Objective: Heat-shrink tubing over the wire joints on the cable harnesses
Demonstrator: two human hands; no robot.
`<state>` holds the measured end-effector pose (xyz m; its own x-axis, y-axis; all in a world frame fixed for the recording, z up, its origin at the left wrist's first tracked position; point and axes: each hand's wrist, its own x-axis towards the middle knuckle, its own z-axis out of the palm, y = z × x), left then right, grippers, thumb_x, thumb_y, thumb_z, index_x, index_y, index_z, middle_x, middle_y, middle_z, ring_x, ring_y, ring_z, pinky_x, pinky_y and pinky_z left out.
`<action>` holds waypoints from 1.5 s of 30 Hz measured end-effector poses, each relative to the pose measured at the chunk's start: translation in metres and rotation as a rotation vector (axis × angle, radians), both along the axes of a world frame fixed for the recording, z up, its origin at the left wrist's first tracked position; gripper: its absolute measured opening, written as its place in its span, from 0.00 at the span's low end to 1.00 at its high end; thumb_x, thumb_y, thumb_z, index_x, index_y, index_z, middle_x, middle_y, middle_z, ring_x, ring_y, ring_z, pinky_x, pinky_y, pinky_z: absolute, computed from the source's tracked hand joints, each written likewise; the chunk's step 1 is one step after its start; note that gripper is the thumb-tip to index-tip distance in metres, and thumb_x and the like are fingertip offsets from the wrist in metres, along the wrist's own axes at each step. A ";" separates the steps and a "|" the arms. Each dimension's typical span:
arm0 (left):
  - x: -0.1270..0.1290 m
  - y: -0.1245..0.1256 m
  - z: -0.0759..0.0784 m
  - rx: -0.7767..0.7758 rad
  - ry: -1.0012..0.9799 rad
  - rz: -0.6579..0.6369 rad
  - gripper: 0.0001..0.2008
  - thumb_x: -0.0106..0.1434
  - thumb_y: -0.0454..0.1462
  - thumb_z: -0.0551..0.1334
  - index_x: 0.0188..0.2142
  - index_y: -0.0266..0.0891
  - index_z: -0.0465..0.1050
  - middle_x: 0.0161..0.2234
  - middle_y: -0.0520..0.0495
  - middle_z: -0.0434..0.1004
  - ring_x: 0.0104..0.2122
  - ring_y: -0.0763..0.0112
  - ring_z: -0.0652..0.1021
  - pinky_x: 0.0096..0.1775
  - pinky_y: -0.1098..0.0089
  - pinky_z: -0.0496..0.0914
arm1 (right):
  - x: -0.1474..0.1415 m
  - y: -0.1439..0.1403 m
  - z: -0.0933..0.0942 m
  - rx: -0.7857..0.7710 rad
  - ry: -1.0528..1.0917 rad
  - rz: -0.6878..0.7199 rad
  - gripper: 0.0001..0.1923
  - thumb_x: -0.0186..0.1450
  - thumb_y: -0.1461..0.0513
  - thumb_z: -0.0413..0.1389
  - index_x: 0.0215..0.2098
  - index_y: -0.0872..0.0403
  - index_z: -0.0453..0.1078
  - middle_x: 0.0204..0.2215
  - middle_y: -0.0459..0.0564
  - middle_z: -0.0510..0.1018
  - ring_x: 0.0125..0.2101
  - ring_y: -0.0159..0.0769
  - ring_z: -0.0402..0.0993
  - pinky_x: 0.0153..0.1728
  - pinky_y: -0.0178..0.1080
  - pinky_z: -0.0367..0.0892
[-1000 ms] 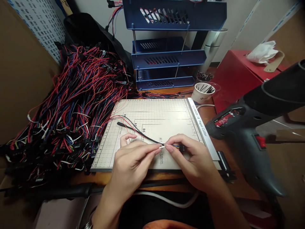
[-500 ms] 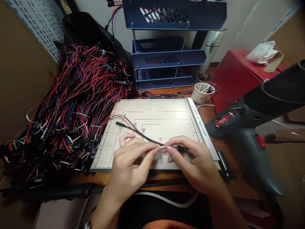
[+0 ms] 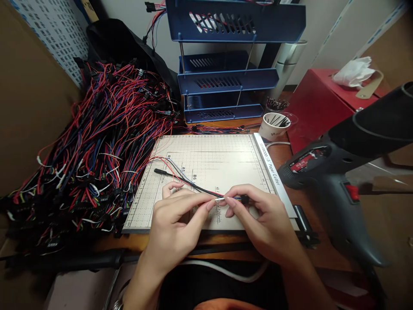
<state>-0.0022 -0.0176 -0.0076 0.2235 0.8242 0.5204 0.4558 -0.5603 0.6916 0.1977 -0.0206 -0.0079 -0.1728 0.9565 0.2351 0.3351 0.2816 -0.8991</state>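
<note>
My left hand (image 3: 176,219) and my right hand (image 3: 261,219) meet over the front of a beige paper cutter board (image 3: 209,159). Between them I pinch a thin wire harness (image 3: 190,184) of black and red leads. A small white piece (image 3: 219,199) on the wire sits between my left fingertips and my right thumb. My right fingers also hold the black connector (image 3: 244,199) at the wire's end. The wire's far end, a black tip (image 3: 158,171), lies on the board to the left.
A big heap of red, blue and black wire harnesses (image 3: 97,142) fills the left side. A blue tiered tray rack (image 3: 226,77) stands behind the board, a white cup (image 3: 274,125) beside it. A black heat gun (image 3: 342,172) rests at the right, a red box (image 3: 319,103) behind it.
The wire's far black tip has slid a little to the left and nearer on the board. Both hands stay together on the wire, almost unmoved.
</note>
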 end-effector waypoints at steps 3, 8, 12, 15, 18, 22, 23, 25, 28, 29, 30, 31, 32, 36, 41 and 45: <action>0.000 0.001 0.000 0.007 0.007 -0.009 0.08 0.68 0.28 0.68 0.42 0.44 0.80 0.34 0.57 0.87 0.31 0.74 0.82 0.50 0.61 0.63 | 0.000 0.000 0.000 0.011 -0.012 0.007 0.07 0.73 0.61 0.58 0.39 0.53 0.77 0.25 0.45 0.81 0.25 0.32 0.79 0.20 0.31 0.63; 0.002 0.002 0.000 0.023 0.016 0.003 0.08 0.68 0.28 0.69 0.40 0.44 0.79 0.33 0.59 0.86 0.30 0.75 0.82 0.53 0.61 0.62 | 0.000 0.000 0.000 0.029 -0.025 0.011 0.07 0.74 0.62 0.57 0.40 0.53 0.77 0.25 0.44 0.81 0.24 0.30 0.77 0.21 0.31 0.63; 0.001 0.002 -0.001 0.013 0.013 -0.001 0.08 0.68 0.29 0.69 0.41 0.45 0.79 0.34 0.58 0.86 0.32 0.74 0.82 0.52 0.61 0.62 | 0.000 0.000 0.001 0.047 -0.018 0.034 0.04 0.73 0.63 0.59 0.41 0.52 0.77 0.28 0.43 0.81 0.26 0.30 0.77 0.22 0.31 0.64; 0.001 0.001 -0.001 0.016 0.022 -0.011 0.08 0.69 0.29 0.68 0.41 0.45 0.79 0.34 0.59 0.85 0.32 0.74 0.81 0.54 0.60 0.60 | 0.000 0.001 0.001 0.083 -0.040 0.058 0.04 0.72 0.64 0.60 0.43 0.51 0.77 0.35 0.44 0.83 0.31 0.30 0.79 0.26 0.31 0.66; 0.001 0.001 -0.001 0.021 0.051 -0.013 0.08 0.69 0.29 0.69 0.42 0.45 0.79 0.33 0.58 0.85 0.32 0.74 0.80 0.55 0.59 0.59 | 0.000 0.002 0.000 0.106 -0.044 0.048 0.05 0.73 0.65 0.59 0.42 0.51 0.77 0.35 0.43 0.83 0.30 0.29 0.77 0.27 0.32 0.65; 0.002 0.001 0.000 0.045 0.069 -0.030 0.08 0.70 0.28 0.66 0.43 0.44 0.79 0.35 0.56 0.85 0.33 0.73 0.81 0.55 0.59 0.59 | 0.000 0.002 -0.003 0.084 -0.020 0.024 0.04 0.73 0.64 0.59 0.42 0.51 0.77 0.30 0.42 0.80 0.25 0.28 0.74 0.24 0.32 0.63; 0.002 0.001 0.001 0.055 0.068 -0.033 0.09 0.70 0.27 0.66 0.42 0.44 0.79 0.36 0.57 0.86 0.33 0.73 0.81 0.56 0.59 0.58 | 0.000 0.001 -0.004 0.074 -0.013 0.026 0.04 0.73 0.64 0.59 0.42 0.51 0.76 0.30 0.42 0.80 0.25 0.28 0.75 0.23 0.32 0.62; 0.001 0.001 0.001 0.073 0.063 -0.032 0.09 0.70 0.27 0.66 0.42 0.44 0.79 0.35 0.57 0.86 0.33 0.73 0.81 0.56 0.58 0.58 | 0.000 0.001 -0.005 0.058 0.004 0.033 0.03 0.73 0.63 0.59 0.42 0.51 0.76 0.30 0.42 0.80 0.25 0.28 0.75 0.22 0.31 0.62; 0.001 0.001 0.002 0.086 0.062 -0.024 0.09 0.69 0.27 0.66 0.41 0.44 0.79 0.35 0.57 0.86 0.33 0.73 0.81 0.56 0.58 0.57 | 0.001 0.000 -0.005 0.050 0.008 0.044 0.03 0.74 0.62 0.58 0.42 0.50 0.75 0.28 0.42 0.79 0.25 0.28 0.75 0.21 0.31 0.60; 0.002 0.001 0.002 0.088 0.063 -0.022 0.09 0.69 0.27 0.66 0.41 0.43 0.79 0.35 0.56 0.86 0.33 0.73 0.81 0.56 0.58 0.58 | 0.001 0.000 -0.004 0.053 0.001 0.049 0.03 0.74 0.62 0.58 0.42 0.50 0.75 0.28 0.42 0.78 0.25 0.28 0.75 0.21 0.31 0.60; 0.002 0.000 0.002 0.091 0.063 -0.019 0.09 0.69 0.27 0.66 0.41 0.43 0.79 0.35 0.56 0.85 0.32 0.73 0.81 0.56 0.58 0.58 | 0.001 0.001 -0.004 0.060 -0.007 0.054 0.03 0.74 0.62 0.58 0.42 0.50 0.75 0.27 0.41 0.78 0.25 0.28 0.75 0.21 0.31 0.60; 0.002 0.000 0.002 0.093 0.061 -0.019 0.09 0.69 0.26 0.66 0.41 0.43 0.79 0.35 0.56 0.85 0.32 0.73 0.81 0.56 0.59 0.58 | 0.001 0.001 -0.004 0.069 -0.016 0.059 0.04 0.74 0.63 0.57 0.42 0.50 0.74 0.27 0.41 0.77 0.25 0.28 0.74 0.21 0.31 0.60; 0.002 0.000 0.003 0.096 0.059 -0.018 0.09 0.69 0.26 0.66 0.41 0.42 0.79 0.35 0.56 0.85 0.32 0.73 0.80 0.56 0.59 0.58 | 0.000 0.002 -0.003 0.081 -0.024 0.065 0.04 0.74 0.63 0.57 0.41 0.50 0.74 0.27 0.41 0.77 0.25 0.28 0.74 0.21 0.31 0.60; 0.003 0.000 0.003 0.104 0.058 -0.023 0.09 0.68 0.26 0.65 0.41 0.41 0.79 0.35 0.55 0.85 0.33 0.74 0.80 0.56 0.58 0.58 | 0.000 0.004 -0.002 0.136 -0.044 0.084 0.05 0.74 0.64 0.57 0.41 0.50 0.74 0.30 0.41 0.78 0.26 0.28 0.71 0.25 0.31 0.62; 0.003 0.000 0.003 0.099 0.047 -0.023 0.09 0.68 0.26 0.66 0.41 0.41 0.79 0.34 0.55 0.84 0.33 0.74 0.80 0.56 0.59 0.58 | 0.000 0.003 -0.003 0.137 -0.026 0.072 0.04 0.74 0.65 0.58 0.41 0.50 0.74 0.31 0.40 0.79 0.26 0.27 0.73 0.24 0.31 0.63; 0.003 0.000 0.002 0.088 0.045 -0.012 0.08 0.68 0.27 0.68 0.41 0.43 0.79 0.34 0.56 0.85 0.32 0.74 0.80 0.56 0.59 0.58 | -0.001 0.002 -0.002 0.122 -0.017 0.077 0.04 0.72 0.65 0.59 0.42 0.50 0.76 0.31 0.40 0.81 0.26 0.27 0.77 0.23 0.30 0.63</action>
<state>0.0005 -0.0172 -0.0061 0.2577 0.7727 0.5801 0.4781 -0.6237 0.6184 0.1971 -0.0191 -0.0098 -0.2496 0.9046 0.3455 0.3229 0.4141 -0.8510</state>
